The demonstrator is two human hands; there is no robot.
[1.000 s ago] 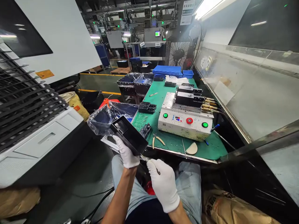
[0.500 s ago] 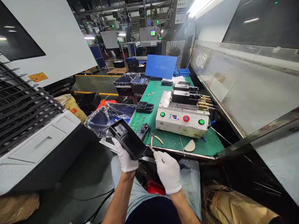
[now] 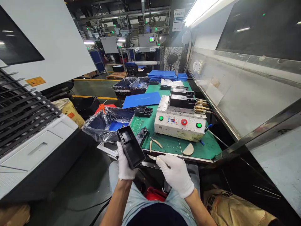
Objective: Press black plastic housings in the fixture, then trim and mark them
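My left hand (image 3: 125, 166), in a white glove, is wrapped round a black plastic housing (image 3: 133, 150). The housing is tilted, its open hollow side facing up toward me. In my right hand (image 3: 175, 173), also gloved in white, is a slim craft knife (image 3: 152, 157). Its metal blade points left at the lower end of the housing, a small gap apart; most of the handle is hidden in the fist. Just beyond, on the green bench, lie cutting pliers (image 3: 155, 143), a thin rod (image 3: 181, 149) and a pale half-round piece (image 3: 188, 149).
A white fixture machine (image 3: 180, 127) with green and red buttons carries black housings. More black parts (image 3: 143, 111) lie on the bench's left side. A blue sheet (image 3: 142, 99) is over the bench's left edge, near a plastic-lined bin (image 3: 94, 127). Blue sheets (image 3: 162, 74) are stacked at the back.
The blue sheet has dropped from the far end toward the bench's left edge. My right hand and the knife have drawn slightly away from the housing. The view has shifted a little.
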